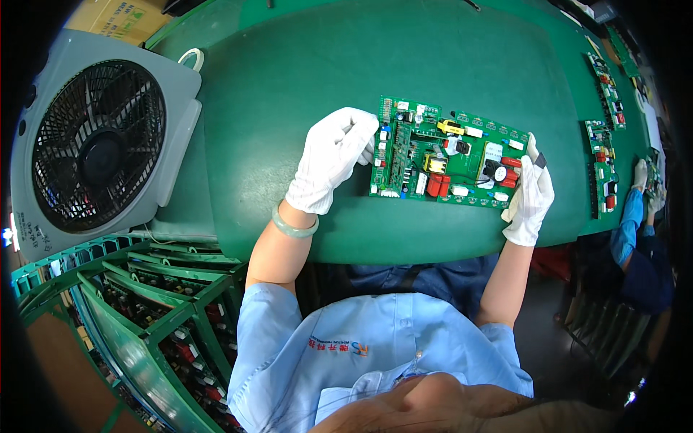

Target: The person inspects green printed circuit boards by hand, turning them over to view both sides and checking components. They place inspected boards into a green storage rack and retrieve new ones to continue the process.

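A green circuit board [415, 141] crowded with parts is held up over the green mat, spanning the space between my hands. My left hand [326, 157], in a white knit glove, pinches its left edge. Gripping the right edge is my right hand [532, 198], gloved the same way, with its thumb and fingers about the board's side. A small dark grey patch shows at the right fingertips; I cannot tell what it is. On the board are red blocks [437, 186], a yellow-wrapped transformer [435, 164] and a white-labelled part [491, 157].
A grey box fan [101, 148] stands at the left, below a cardboard box [119, 20]. Green racks [155, 325] filled with boards sit at lower left. More circuit boards [601, 169] lie along the right, near a co-worker's gloved hand [640, 173]. The green mat [310, 72] covers the table.
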The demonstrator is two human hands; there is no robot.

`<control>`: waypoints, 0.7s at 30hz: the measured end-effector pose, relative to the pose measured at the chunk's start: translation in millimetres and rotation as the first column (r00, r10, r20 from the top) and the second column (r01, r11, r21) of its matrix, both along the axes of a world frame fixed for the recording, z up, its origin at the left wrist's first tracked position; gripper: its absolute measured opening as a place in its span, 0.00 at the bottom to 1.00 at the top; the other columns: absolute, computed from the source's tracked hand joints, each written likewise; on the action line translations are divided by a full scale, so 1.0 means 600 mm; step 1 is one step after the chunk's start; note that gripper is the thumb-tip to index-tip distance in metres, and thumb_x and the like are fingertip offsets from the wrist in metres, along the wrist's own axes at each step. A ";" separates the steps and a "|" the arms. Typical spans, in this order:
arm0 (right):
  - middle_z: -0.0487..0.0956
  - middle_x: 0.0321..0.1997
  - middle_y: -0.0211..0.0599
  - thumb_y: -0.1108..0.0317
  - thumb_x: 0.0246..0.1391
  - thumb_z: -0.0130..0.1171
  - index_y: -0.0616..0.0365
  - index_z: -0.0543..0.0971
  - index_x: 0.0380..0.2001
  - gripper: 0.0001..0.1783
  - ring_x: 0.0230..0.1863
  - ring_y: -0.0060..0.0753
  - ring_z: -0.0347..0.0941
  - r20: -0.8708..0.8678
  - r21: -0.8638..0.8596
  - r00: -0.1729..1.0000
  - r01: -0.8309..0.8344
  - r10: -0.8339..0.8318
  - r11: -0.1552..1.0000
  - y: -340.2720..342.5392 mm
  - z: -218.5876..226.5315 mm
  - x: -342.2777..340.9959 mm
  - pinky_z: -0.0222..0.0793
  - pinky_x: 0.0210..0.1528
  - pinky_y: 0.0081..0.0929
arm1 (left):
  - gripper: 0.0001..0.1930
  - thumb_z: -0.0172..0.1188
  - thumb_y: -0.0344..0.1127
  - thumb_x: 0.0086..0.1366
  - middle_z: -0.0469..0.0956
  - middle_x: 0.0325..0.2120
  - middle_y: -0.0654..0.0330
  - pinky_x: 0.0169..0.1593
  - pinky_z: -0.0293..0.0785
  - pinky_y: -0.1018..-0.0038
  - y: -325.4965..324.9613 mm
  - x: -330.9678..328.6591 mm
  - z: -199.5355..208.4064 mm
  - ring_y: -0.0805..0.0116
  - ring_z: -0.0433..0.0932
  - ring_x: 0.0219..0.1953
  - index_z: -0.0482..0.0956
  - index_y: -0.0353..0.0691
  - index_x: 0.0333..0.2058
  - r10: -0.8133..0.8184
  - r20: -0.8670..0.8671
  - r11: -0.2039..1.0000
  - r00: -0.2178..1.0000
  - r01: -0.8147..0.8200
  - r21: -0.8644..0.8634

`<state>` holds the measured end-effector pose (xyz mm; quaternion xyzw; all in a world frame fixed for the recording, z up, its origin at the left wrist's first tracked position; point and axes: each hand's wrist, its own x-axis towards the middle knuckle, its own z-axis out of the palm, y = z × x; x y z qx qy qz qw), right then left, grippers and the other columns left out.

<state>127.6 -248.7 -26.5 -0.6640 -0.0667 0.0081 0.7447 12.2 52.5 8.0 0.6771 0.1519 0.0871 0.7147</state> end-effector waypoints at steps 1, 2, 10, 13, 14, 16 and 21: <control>0.69 0.63 0.50 0.74 0.61 0.52 0.76 0.69 0.56 0.22 0.50 0.24 0.72 0.009 -0.004 1.000 0.003 -0.003 1.000 0.000 -0.001 0.001 0.69 0.52 0.21 | 0.10 0.56 0.36 0.67 0.77 0.22 0.63 0.28 0.72 0.80 0.000 0.000 0.000 0.78 0.74 0.23 0.77 0.33 0.36 0.005 0.001 1.000 1.000 -0.005 -0.003; 0.69 0.63 0.49 0.75 0.61 0.52 0.76 0.69 0.56 0.22 0.49 0.23 0.72 0.019 -0.008 1.000 0.006 -0.005 1.000 0.000 -0.002 0.001 0.68 0.51 0.20 | 0.10 0.56 0.36 0.67 0.77 0.22 0.64 0.28 0.72 0.80 -0.001 0.000 -0.001 0.79 0.74 0.23 0.78 0.34 0.34 0.011 0.002 1.000 1.000 -0.011 -0.006; 0.73 0.59 0.40 0.74 0.61 0.52 0.73 0.69 0.58 0.22 0.37 0.11 0.69 0.049 -0.083 0.998 0.038 -0.034 0.996 0.000 0.006 -0.005 0.67 0.42 0.12 | 0.11 0.57 0.36 0.67 0.77 0.24 0.62 0.28 0.71 0.81 -0.003 -0.004 0.001 0.77 0.74 0.24 0.76 0.31 0.37 0.004 0.014 1.000 1.000 -0.005 0.021; 0.75 0.55 0.37 0.74 0.61 0.52 0.72 0.69 0.58 0.22 0.36 0.10 0.68 0.042 -0.076 0.998 0.046 -0.043 0.996 0.001 0.007 -0.007 0.66 0.41 0.12 | 0.11 0.56 0.36 0.68 0.77 0.24 0.62 0.29 0.71 0.81 -0.005 -0.005 0.003 0.78 0.74 0.24 0.76 0.31 0.37 0.008 0.018 0.999 1.000 -0.009 0.041; 0.76 0.53 0.36 0.74 0.61 0.52 0.71 0.69 0.58 0.22 0.36 0.10 0.68 0.041 -0.068 0.998 0.046 -0.044 0.997 0.001 0.006 -0.007 0.66 0.41 0.11 | 0.11 0.56 0.36 0.68 0.77 0.24 0.62 0.29 0.71 0.81 -0.005 -0.005 0.003 0.78 0.73 0.24 0.76 0.31 0.37 0.008 0.021 0.999 1.000 -0.009 0.048; 0.77 0.48 0.33 0.73 0.62 0.53 0.70 0.70 0.58 0.22 0.35 0.10 0.67 0.026 -0.101 0.999 0.042 -0.039 0.994 -0.005 0.001 -0.006 0.66 0.40 0.11 | 0.11 0.56 0.36 0.68 0.77 0.24 0.62 0.29 0.71 0.81 -0.005 -0.006 0.004 0.78 0.73 0.24 0.76 0.31 0.37 0.006 0.017 0.999 1.000 -0.007 0.054; 0.78 0.42 0.29 0.72 0.62 0.54 0.69 0.70 0.59 0.23 0.32 0.09 0.65 0.000 -0.104 0.998 0.059 -0.059 0.993 -0.003 0.005 -0.009 0.64 0.38 0.11 | 0.11 0.56 0.36 0.68 0.77 0.24 0.63 0.29 0.71 0.81 -0.003 -0.007 0.000 0.78 0.73 0.24 0.76 0.31 0.37 -0.002 0.031 0.998 1.000 0.000 0.059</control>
